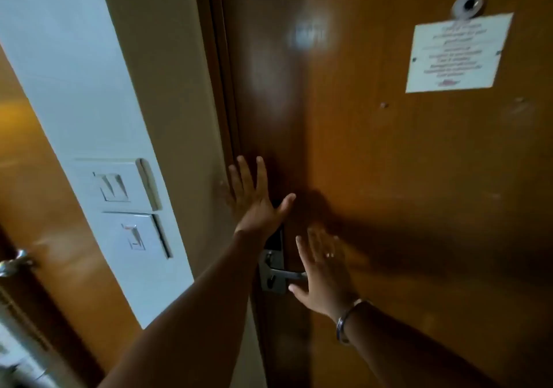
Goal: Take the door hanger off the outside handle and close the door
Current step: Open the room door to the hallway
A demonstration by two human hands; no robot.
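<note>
The brown wooden door fills the right of the view, its inner face toward me, its left edge against the frame. My left hand lies flat on it near that edge, fingers spread, just above the lock. My right hand is open too, blurred, beside the silver inside handle and partly covering its lever. No door hanger shows in either hand or anywhere in view. The outside handle is hidden behind the door.
A white wall strip left of the frame carries two switch plates. Further left is another wooden door with a metal knob. On the main door are a peephole and a white notice.
</note>
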